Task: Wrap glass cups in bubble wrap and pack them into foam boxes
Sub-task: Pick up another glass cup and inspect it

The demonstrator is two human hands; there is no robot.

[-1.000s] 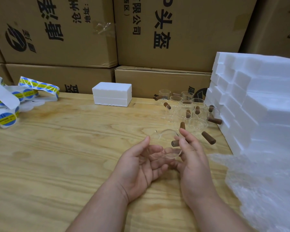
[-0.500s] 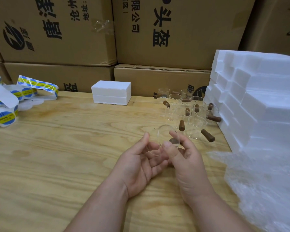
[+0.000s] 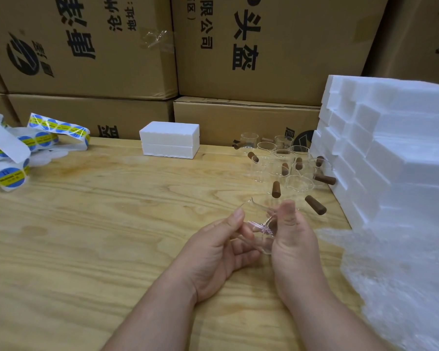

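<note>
The wooden surface (image 3: 91, 224) carries a stack of white foam boxes (image 3: 395, 158) at the far right and a heap of bubble wrap (image 3: 401, 279) at the near right, so the wrap is within easy reach for the next step. Above the surface's middle, both hands grip one clear glass cup (image 3: 259, 231): the left hand (image 3: 221, 252) curls round its near side, the right hand (image 3: 293, 239) holds its other side, thumb up. I judge it best to keep two-handed support, low over the surface, while carrying it right onto the wrap.

Strips of blue-and-yellow round stickers (image 3: 23, 145) lie piled at the wooden table's (image 3: 86, 236) left edge, before stacked printed cardboard boxes (image 3: 86, 46).
</note>
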